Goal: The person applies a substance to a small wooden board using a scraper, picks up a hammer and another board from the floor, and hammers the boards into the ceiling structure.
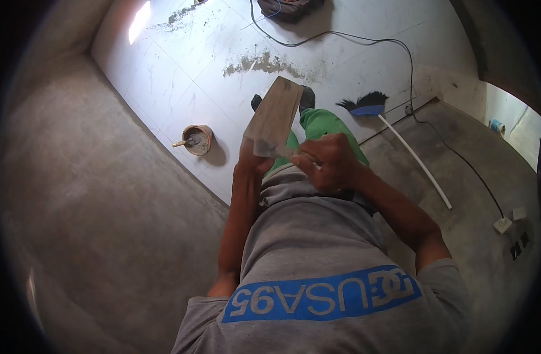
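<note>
My left hand grips a flat, brownish board at its near end, its far end tilted out over my feet. My right hand is closed round the handle of a small scraper. The scraper's pale blade lies across the board's near end, close to my left fingers; motion blurs it a little. To the left, a round brown bucket stands on the tiles with grey mortar inside. A tool with a wooden handle rests in it, leaning over the rim.
Grey mortar smears mark the white tiled floor ahead. A broom with a blue head and white stick lies at the right. A black cable runs to a wall socket. Bare grey walls rise on the left and right.
</note>
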A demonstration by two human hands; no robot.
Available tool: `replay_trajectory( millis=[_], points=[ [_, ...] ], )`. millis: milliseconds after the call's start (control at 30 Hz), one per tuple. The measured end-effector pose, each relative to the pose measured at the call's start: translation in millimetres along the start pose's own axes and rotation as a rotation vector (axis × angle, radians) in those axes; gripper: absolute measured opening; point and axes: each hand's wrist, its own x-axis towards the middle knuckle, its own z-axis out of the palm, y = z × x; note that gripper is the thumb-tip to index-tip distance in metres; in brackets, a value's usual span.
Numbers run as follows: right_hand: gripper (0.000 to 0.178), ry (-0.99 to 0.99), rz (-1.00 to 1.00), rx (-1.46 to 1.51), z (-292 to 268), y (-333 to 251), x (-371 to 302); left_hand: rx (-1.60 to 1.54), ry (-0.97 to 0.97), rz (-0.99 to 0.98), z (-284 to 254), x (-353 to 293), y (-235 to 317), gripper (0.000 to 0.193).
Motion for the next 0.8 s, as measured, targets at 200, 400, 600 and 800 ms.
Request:
replay_trajectory(
  millis=[200, 400, 600, 800],
  points=[
    [0.007, 0.066, 0.28, -0.111, 11, 22, 8, 0.087, 0.015, 0.012, -11, -1, -8, 0.039],
    [0.011, 0.177, 0.311, -0.177, 21, 49, 5, 0.227, 0.064, -0.013, 6, -5, -9, 0.041],
    [0.014, 0.096, 0.178, -0.057, 25, 24, -8, 0.199, 0.029, -0.045, -12, -9, -4, 0.041],
    [0.017, 0.02, 0.086, 0.011, 2, -4, 13, 0.135, -0.06, -0.007, -24, -3, -3, 0.041]
  ],
)
